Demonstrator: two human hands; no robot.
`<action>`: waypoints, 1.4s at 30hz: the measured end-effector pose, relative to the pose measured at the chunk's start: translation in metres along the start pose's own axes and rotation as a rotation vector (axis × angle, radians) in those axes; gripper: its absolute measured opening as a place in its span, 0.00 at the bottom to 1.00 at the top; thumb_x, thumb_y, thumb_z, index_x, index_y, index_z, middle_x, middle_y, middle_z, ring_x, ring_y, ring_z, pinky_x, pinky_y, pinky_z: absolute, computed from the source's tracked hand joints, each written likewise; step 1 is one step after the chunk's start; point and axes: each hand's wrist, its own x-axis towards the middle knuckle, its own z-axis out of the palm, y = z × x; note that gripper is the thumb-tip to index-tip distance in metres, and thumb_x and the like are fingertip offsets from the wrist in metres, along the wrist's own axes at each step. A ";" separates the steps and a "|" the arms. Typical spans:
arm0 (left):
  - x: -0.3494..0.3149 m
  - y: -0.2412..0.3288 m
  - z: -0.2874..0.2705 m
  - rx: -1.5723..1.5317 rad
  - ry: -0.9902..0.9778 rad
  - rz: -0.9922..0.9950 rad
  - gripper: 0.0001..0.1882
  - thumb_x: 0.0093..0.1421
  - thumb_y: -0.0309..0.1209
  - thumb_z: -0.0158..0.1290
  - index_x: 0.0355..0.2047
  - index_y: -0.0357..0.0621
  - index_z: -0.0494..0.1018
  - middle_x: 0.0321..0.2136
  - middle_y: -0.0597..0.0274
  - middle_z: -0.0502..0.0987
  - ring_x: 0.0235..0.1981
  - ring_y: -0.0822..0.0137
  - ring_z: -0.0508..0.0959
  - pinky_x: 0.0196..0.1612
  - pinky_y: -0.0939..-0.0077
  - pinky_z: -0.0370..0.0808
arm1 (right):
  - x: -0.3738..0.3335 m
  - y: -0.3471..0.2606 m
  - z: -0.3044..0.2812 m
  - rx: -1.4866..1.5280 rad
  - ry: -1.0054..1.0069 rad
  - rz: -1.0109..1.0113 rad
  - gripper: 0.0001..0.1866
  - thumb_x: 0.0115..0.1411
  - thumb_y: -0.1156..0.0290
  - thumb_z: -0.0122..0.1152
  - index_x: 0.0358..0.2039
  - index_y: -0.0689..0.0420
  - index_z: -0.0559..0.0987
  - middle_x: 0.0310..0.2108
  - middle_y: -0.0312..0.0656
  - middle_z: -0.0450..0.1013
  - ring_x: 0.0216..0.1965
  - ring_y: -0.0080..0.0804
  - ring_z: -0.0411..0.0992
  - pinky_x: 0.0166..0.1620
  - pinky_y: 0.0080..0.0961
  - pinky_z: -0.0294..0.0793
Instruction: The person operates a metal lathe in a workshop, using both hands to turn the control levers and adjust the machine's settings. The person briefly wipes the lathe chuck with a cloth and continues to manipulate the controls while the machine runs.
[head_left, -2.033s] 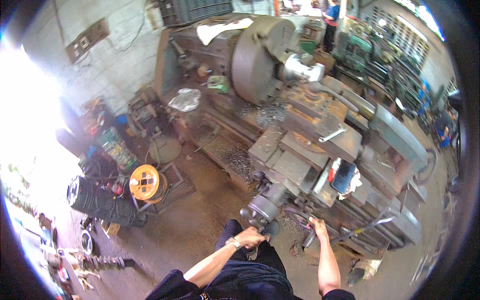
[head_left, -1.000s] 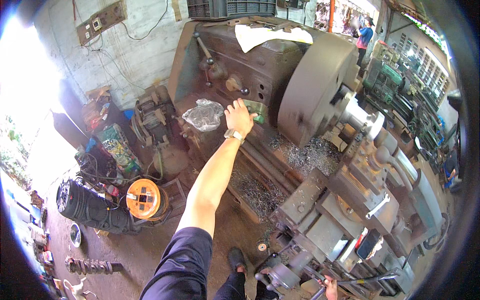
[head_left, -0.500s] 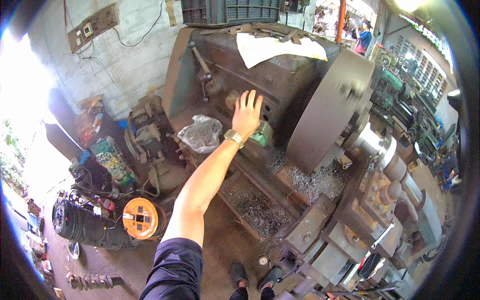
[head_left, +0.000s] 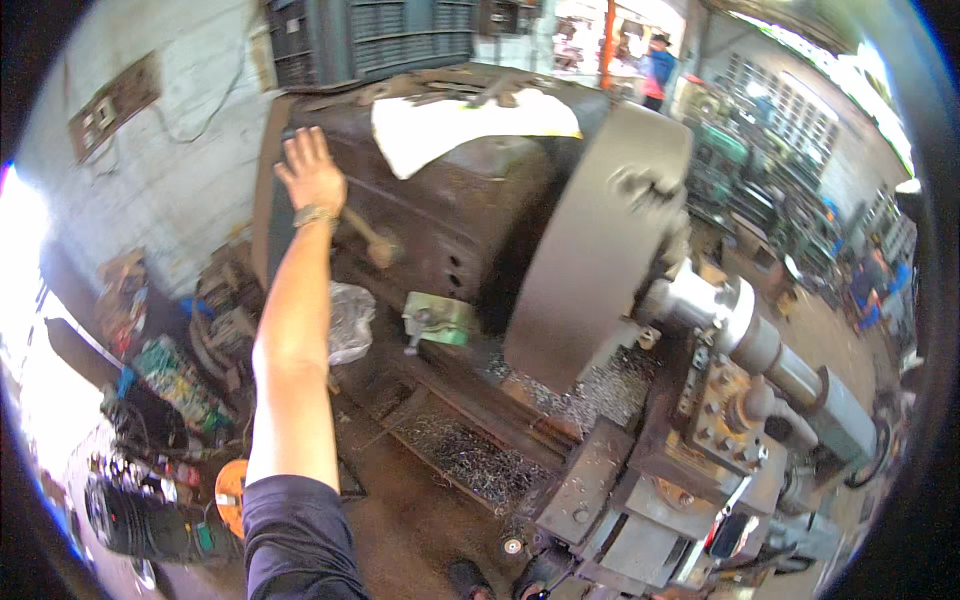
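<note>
My left hand [head_left: 313, 172], with a watch on its wrist, is raised against the front of a large brown lathe headstock [head_left: 450, 215]. Its fingers are stretched out and spread. The hand covers the upper end of a lever [head_left: 358, 228], whose lower part runs down to a round hub [head_left: 382, 251]. Whether the palm presses on the lever is hidden. Below the forearm's right side lie a clear plastic bag [head_left: 350, 322] and a pale green block [head_left: 438, 318]. My right hand is out of view.
A big grey chuck [head_left: 600, 250] grips a shiny metal shaft [head_left: 738, 310] on the right. Metal chips [head_left: 480, 455] fill the bed below it. White cloth [head_left: 470, 128] lies on the headstock, beside a dark crate [head_left: 375, 40]. An orange cable reel [head_left: 231, 497] stands at lower left.
My left hand has moved up and left, from near the green block to the lever's upper end. The whole view has shifted, bringing the machine further left.
</note>
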 end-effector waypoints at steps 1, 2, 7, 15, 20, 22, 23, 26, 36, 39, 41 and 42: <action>0.004 0.000 0.004 0.077 -0.076 -0.013 0.36 0.64 0.32 0.40 0.73 0.52 0.48 0.73 0.57 0.49 0.74 0.50 0.48 0.67 0.30 0.49 | 0.000 0.007 0.001 -0.053 -0.033 0.020 0.46 0.55 0.60 0.71 0.68 0.58 0.58 0.53 0.39 0.69 0.48 0.30 0.68 0.47 0.31 0.74; 0.005 -0.001 0.005 0.104 -0.132 -0.011 0.35 0.65 0.33 0.39 0.73 0.52 0.48 0.73 0.57 0.48 0.74 0.50 0.46 0.67 0.30 0.48 | 0.006 0.009 -0.001 0.011 -0.073 -0.127 0.38 0.55 0.60 0.70 0.62 0.61 0.67 0.48 0.42 0.74 0.45 0.31 0.73 0.47 0.30 0.75; -0.004 0.013 -0.038 -0.044 -0.299 -0.101 0.39 0.69 0.56 0.38 0.74 0.64 0.39 0.75 0.56 0.37 0.75 0.50 0.41 0.69 0.32 0.44 | 0.003 0.007 0.008 -0.060 0.011 -0.161 0.32 0.50 0.59 0.74 0.53 0.60 0.81 0.41 0.35 0.80 0.42 0.25 0.73 0.50 0.27 0.73; -0.267 0.023 -0.186 -1.033 -0.129 0.291 0.22 0.69 0.26 0.47 0.62 0.36 0.65 0.61 0.47 0.70 0.62 0.53 0.70 0.66 0.59 0.62 | 0.002 -0.018 0.025 -0.068 0.100 -0.136 0.43 0.47 0.46 0.76 0.55 0.67 0.76 0.49 0.48 0.79 0.51 0.36 0.75 0.58 0.34 0.71; -0.453 0.024 -0.267 -1.180 -1.003 0.036 0.06 0.62 0.22 0.52 0.38 0.36 0.77 0.35 0.58 0.80 0.38 0.65 0.78 0.46 0.69 0.75 | -0.010 -0.025 0.033 0.142 0.092 -0.121 0.39 0.49 0.52 0.76 0.54 0.67 0.75 0.30 0.43 0.78 0.27 0.29 0.77 0.31 0.31 0.77; -0.513 0.025 -0.299 -1.157 -1.128 -0.042 0.11 0.57 0.14 0.53 0.39 0.37 0.78 0.34 0.61 0.81 0.37 0.70 0.79 0.45 0.75 0.77 | -0.011 -0.028 0.033 0.210 0.067 -0.044 0.44 0.48 0.49 0.77 0.58 0.67 0.73 0.28 0.45 0.77 0.24 0.31 0.76 0.30 0.31 0.77; -0.536 0.024 -0.316 -1.146 -1.173 -0.018 0.10 0.59 0.16 0.54 0.40 0.37 0.78 0.36 0.60 0.82 0.37 0.68 0.80 0.46 0.74 0.77 | -0.012 -0.029 0.032 0.105 0.099 -0.041 0.44 0.47 0.43 0.75 0.55 0.64 0.76 0.29 0.45 0.78 0.27 0.33 0.77 0.34 0.33 0.77; -0.596 0.027 -0.366 -1.255 -1.306 -0.029 0.10 0.64 0.24 0.56 0.46 0.37 0.77 0.40 0.56 0.82 0.42 0.65 0.82 0.49 0.72 0.77 | -0.009 -0.028 0.028 0.028 0.066 -0.144 0.41 0.47 0.36 0.70 0.51 0.59 0.80 0.30 0.43 0.78 0.36 0.36 0.78 0.41 0.36 0.75; -0.667 0.082 -0.469 -0.750 -1.477 0.182 0.54 0.55 0.58 0.61 0.69 0.35 0.51 0.62 0.33 0.64 0.63 0.41 0.67 0.64 0.54 0.65 | -0.031 -0.041 0.024 -0.019 0.074 -0.133 0.48 0.49 0.35 0.70 0.57 0.64 0.75 0.54 0.57 0.75 0.57 0.47 0.72 0.60 0.37 0.69; -0.670 0.088 -0.475 -0.654 -1.487 0.123 0.58 0.54 0.61 0.61 0.70 0.36 0.47 0.64 0.35 0.63 0.64 0.41 0.66 0.64 0.53 0.64 | -0.051 -0.033 0.015 0.045 0.098 -0.233 0.46 0.51 0.37 0.69 0.57 0.65 0.75 0.56 0.59 0.72 0.59 0.49 0.71 0.61 0.37 0.68; -0.671 0.089 -0.477 -0.670 -1.458 0.119 0.57 0.54 0.62 0.60 0.70 0.36 0.49 0.64 0.34 0.63 0.64 0.41 0.66 0.64 0.53 0.65 | -0.061 -0.016 0.007 0.073 0.149 -0.265 0.45 0.52 0.39 0.69 0.58 0.65 0.73 0.56 0.59 0.72 0.59 0.49 0.71 0.61 0.37 0.68; -0.673 0.088 -0.479 -0.701 -1.446 0.106 0.57 0.54 0.62 0.60 0.69 0.36 0.50 0.63 0.35 0.64 0.63 0.41 0.67 0.64 0.53 0.65 | -0.065 -0.004 0.006 0.081 0.259 -0.315 0.43 0.55 0.44 0.69 0.59 0.67 0.72 0.55 0.59 0.73 0.61 0.48 0.69 0.62 0.37 0.67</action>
